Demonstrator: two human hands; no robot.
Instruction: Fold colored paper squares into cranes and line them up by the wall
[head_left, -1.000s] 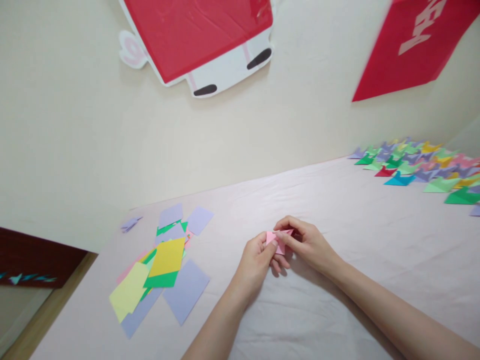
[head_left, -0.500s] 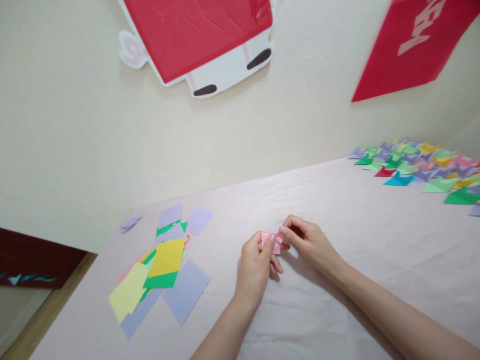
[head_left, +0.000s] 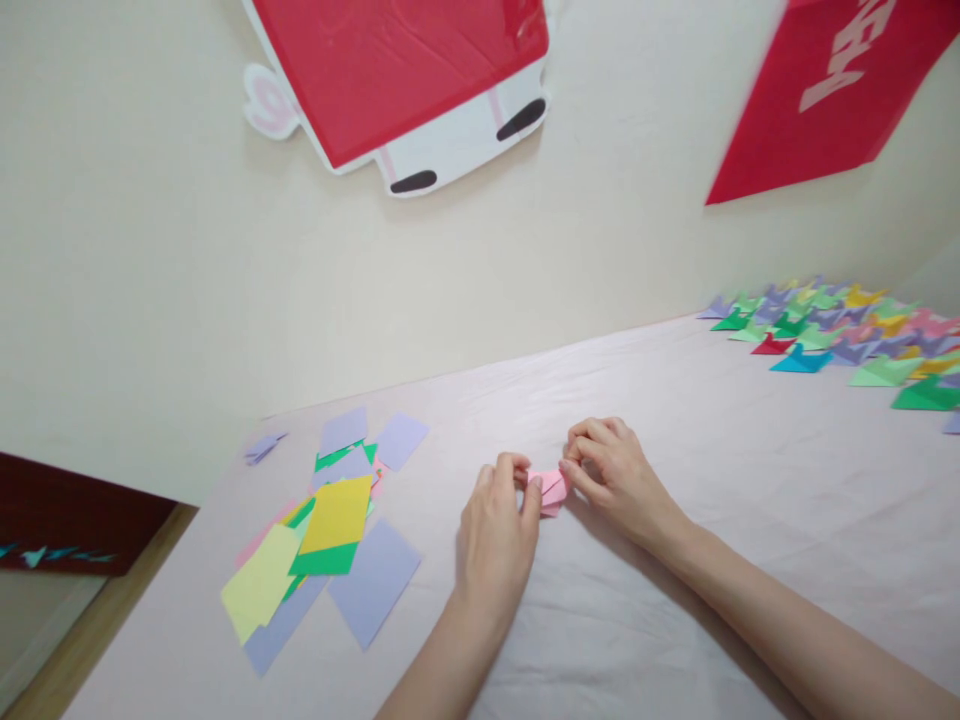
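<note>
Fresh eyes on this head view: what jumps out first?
Probably the big red panel with its white cutout border, on the wall at the top of the view. Next, the crowd of small folded paper shapes in many colours at the far right, opposite the loose flat sheets at left. Between these groups, the left hand and right hand pinch a small pink folded paper.
</note>
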